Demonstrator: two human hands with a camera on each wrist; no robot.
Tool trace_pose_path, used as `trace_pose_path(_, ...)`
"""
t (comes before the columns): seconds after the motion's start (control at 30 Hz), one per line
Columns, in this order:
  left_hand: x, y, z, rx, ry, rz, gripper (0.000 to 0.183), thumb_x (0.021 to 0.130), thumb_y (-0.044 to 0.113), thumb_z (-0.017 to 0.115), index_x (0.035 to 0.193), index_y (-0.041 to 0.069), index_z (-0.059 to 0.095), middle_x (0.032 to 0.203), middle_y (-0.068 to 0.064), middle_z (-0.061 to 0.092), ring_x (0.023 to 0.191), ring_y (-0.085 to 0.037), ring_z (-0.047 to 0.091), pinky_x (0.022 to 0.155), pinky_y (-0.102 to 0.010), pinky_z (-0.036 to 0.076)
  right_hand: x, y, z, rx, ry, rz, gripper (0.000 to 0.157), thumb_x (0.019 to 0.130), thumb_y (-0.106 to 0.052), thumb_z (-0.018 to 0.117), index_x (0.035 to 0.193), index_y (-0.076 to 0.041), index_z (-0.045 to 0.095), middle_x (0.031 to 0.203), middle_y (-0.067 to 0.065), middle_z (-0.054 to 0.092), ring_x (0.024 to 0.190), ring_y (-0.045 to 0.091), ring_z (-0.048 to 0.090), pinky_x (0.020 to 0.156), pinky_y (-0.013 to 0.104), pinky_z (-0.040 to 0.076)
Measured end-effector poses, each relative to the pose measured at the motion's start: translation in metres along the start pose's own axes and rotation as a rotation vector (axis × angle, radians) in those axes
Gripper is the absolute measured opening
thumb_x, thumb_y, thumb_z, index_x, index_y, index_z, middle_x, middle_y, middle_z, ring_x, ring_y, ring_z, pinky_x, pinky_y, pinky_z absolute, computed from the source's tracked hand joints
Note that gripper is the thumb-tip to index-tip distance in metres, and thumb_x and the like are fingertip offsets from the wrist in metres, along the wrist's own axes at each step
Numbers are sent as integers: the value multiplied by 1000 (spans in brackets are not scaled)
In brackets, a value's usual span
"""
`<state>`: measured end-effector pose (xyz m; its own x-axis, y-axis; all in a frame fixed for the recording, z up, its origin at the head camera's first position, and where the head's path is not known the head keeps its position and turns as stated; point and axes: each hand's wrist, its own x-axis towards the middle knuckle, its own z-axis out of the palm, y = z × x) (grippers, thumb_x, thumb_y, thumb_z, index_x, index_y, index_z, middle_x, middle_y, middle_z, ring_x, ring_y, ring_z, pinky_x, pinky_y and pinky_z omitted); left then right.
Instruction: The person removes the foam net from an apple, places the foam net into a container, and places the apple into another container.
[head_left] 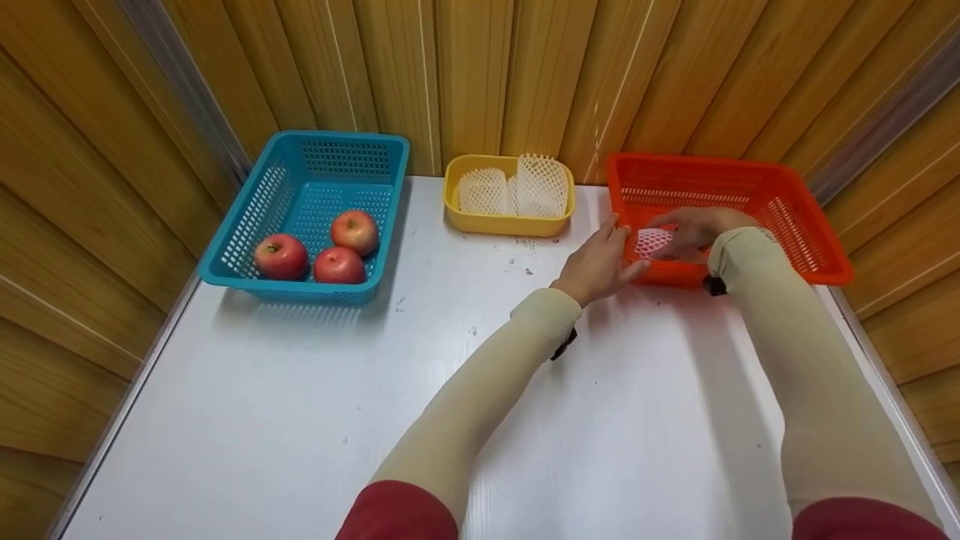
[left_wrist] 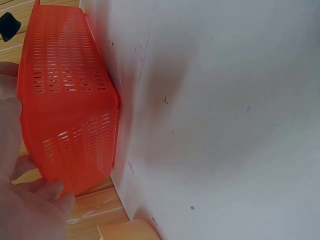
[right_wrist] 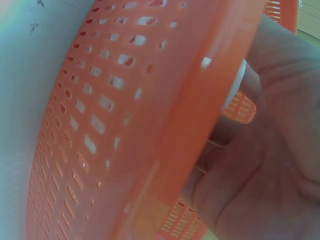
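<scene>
Over the front left of the orange basket [head_left: 814, 217], my right hand [head_left: 697, 229] curls its fingers round an apple in a white foam net [head_left: 652, 242], with pinkish red showing through the mesh. In the right wrist view the basket's rim [right_wrist: 200, 110] hides most of the netted apple, and a white edge shows by the fingers. My left hand [head_left: 596, 262] rests at the basket's front left corner, fingers extended along the left rim and thumb towards the front. The left wrist view shows those fingertips [left_wrist: 52, 190] against the basket's outer wall [left_wrist: 80, 145].
A blue basket [head_left: 401, 161] at the left holds three red apples [head_left: 340, 265]. Between the baskets, a yellow container [head_left: 510, 223] holds white foam nets [head_left: 542, 187]. Wood-patterned panels [head_left: 472, 75] stand behind and beside the white table [head_left: 300, 420].
</scene>
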<state>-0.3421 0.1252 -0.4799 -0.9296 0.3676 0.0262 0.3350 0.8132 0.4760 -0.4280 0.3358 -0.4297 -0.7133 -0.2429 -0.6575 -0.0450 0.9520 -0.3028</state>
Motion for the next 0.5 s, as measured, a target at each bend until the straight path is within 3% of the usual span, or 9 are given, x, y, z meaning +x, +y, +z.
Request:
trace_pose_path(0.23, 0, 0, 3, -1, 0, 8, 75, 99, 59, 56, 159, 18, 38, 170, -1, 20, 150, -14, 35, 116, -28, 36, 0, -2, -2, 21, 0, 52, 96, 82, -62, 77, 161, -30, 34, 158, 29, 25, 131, 54, 29, 95, 75, 40)
trace_pose_path(0.5, -2, 0, 2, 8, 10, 11, 75, 99, 59, 55, 159, 18, 37, 171, -1, 20, 150, -15, 34, 117, -28, 35, 5, -8, -7, -30, 5, 66, 97, 78, -62, 81, 159, -30, 39, 159, 30, 24, 130, 55, 30, 90, 72, 45)
